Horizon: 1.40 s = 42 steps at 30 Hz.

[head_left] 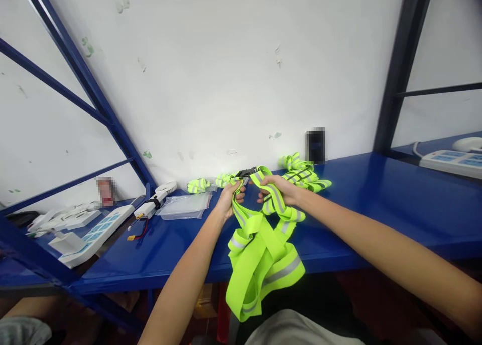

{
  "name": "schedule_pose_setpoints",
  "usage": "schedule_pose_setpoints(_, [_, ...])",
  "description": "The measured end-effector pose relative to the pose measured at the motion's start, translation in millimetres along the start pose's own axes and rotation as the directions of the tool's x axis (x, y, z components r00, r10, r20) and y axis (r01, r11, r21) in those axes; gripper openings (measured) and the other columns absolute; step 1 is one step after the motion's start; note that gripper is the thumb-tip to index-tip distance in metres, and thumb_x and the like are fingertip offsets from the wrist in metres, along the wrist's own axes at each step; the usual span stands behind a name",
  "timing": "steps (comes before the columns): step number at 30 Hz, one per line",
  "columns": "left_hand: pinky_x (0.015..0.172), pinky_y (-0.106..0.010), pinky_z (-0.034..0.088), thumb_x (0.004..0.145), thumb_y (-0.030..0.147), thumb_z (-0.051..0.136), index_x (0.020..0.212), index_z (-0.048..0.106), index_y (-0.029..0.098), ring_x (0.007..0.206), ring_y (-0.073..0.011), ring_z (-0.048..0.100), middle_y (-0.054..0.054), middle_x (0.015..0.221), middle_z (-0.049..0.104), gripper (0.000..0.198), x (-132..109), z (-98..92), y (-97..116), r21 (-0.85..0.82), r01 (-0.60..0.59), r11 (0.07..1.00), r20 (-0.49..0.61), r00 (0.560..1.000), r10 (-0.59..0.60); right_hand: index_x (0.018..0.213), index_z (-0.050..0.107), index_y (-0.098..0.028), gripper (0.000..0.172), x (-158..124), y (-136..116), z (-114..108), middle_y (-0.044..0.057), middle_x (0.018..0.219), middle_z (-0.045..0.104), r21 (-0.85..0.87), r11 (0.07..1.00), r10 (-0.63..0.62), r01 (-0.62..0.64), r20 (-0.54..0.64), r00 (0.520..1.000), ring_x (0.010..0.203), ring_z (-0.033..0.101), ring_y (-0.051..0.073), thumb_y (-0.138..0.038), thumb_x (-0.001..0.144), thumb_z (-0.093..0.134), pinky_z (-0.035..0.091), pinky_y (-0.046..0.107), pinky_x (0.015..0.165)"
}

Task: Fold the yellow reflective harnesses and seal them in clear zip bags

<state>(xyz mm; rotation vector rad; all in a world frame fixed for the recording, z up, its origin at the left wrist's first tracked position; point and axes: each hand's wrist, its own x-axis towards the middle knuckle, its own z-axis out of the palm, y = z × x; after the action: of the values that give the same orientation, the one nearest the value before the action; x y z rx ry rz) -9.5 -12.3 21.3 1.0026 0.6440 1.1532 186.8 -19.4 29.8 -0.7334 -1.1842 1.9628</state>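
Note:
A neon-yellow reflective strap vest (pixel 263 257) with grey stripes hangs from both my hands over the front edge of the blue shelf (pixel 376 204). My left hand (pixel 230 198) is closed on its left strap. My right hand (pixel 276 190) is closed on the right strap. A black buckle (pixel 246 173) on the strap sits between and just above my hands. The vest's lower loops dangle below the shelf edge toward my lap.
More folded neon vests (pixel 301 171) lie behind my hands, and small bundles (pixel 198 185) to the left. A clear plastic bag (pixel 184 206), a small white fan (pixel 160 197) and a power strip (pixel 96 232) lie left. Another power strip (pixel 450 160) sits far right. Blue frame bars (pixel 90 91) cross the left side.

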Motion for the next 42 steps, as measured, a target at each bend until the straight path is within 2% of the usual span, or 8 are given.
schedule_pose_setpoints(7, [0.032,-0.013,0.017,0.076,0.034,0.069,0.078,0.046,0.017,0.033,0.0002,0.029,0.007,0.056,0.047,0.029,-2,0.8,6,0.063,-0.082,0.995,-0.056,0.995,0.086,0.085,0.057,-0.018,0.021,-2,-11,-12,-0.005,0.047,0.046,-0.226,0.962,0.188,-0.152,0.145,0.971,0.031,0.029,0.006,-0.038,0.082,0.062,0.018,0.018,0.029])
schedule_pose_setpoints(12, [0.034,-0.017,0.021,0.078,0.031,0.057,0.072,0.045,0.018,0.032,-0.0022,0.031,0.005,0.056,0.051,0.02,1,-2.7,3,0.129,-0.12,0.984,-0.104,0.986,0.133,0.092,0.061,-0.019,0.034,0,-4,-7,0.004,0.074,0.069,-0.337,0.939,-0.103,0.068,-0.087,0.991,0.052,0.059,0.013,-0.033,0.069,0.08,0.045,0.021,0.041])
schedule_pose_setpoints(18, [0.058,-0.023,0.046,0.074,0.027,0.066,0.09,0.059,0.018,0.06,-0.013,0.06,-0.001,0.076,0.067,0.02,12,-9.3,-17,0.298,-0.248,0.922,-0.146,0.942,0.301,0.09,0.069,-0.014,0.02,8,6,-5,0.009,0.093,0.074,-0.412,0.873,-0.298,0.261,-0.027,0.954,0.084,0.068,0.022,-0.026,0.074,0.074,0.055,0.032,0.077])
schedule_pose_setpoints(23, [0.075,-0.027,0.048,0.07,0.027,0.073,0.093,0.066,0.017,0.086,-0.0196,0.064,-0.004,0.093,0.07,0.026,17,-15.7,-26,0.385,-0.276,0.881,-0.118,0.932,0.343,0.12,0.06,-0.019,0.05,19,13,-11,0.006,0.115,0.068,-0.534,0.743,-0.594,0.403,-0.251,0.764,0.098,0.064,0.022,-0.017,0.071,0.07,0.051,0.034,0.087])
schedule_pose_setpoints(29, [0.072,-0.026,0.047,0.06,0.016,0.077,0.095,0.063,0.016,0.076,-0.0157,0.063,-0.004,0.089,0.07,0.038,19,-19.2,-32,0.4,-0.274,0.875,-0.114,0.932,0.344,0.12,0.061,-0.022,0.05,26,24,-19,0.005,0.119,0.066,-0.721,0.496,-0.74,0.483,-0.061,0.67,0.112,0.057,0.026,-0.014,0.071,0.062,0.043,0.038,0.098])
schedule_pose_setpoints(32, [0.067,-0.023,0.045,0.057,0.013,0.079,0.108,0.058,0.018,0.071,-0.0143,0.062,-0.002,0.087,0.068,0.056,19,-19.7,-34,0.434,-0.278,0.857,-0.127,0.923,0.364,0.12,0.061,-0.025,0.048,23,25,-17,0.004,0.11,0.067,-0.779,0.416,-0.74,0.469,0.01,0.672,0.096,0.06,0.024,-0.014,0.074,0.057,0.046,0.035,0.088])
schedule_pose_setpoints(36, [0.062,-0.022,0.042,0.06,0.013,0.075,0.102,0.06,0.017,0.063,-0.0114,0.056,0.001,0.078,0.064,0.045,16,-19.9,-35,0.451,-0.216,0.866,-0.083,0.956,0.282,0.097,0.067,-0.023,0.036,19,23,-12,0.002,0.091,0.066,-0.815,0.32,-0.693,0.484,0.147,0.706,0.079,0.057,0.019,-0.009,0.072,0.044,0.044,0.029,0.075])
schedule_pose_setpoints(42, [0.073,-0.029,0.049,0.059,0.01,0.059,0.105,0.052,0.02,0.076,-0.0179,0.063,0.0,0.085,0.065,0.047,10,-9.5,-33,0.133,-0.102,0.986,-0.053,0.993,0.109,0.092,0.065,-0.022,0.022,14,18,-10,0.001,0.094,0.065,-0.755,0.428,-0.64,0.496,0.135,0.757,0.091,0.057,0.02,-0.021,0.081,0.046,0.041,0.031,0.088])
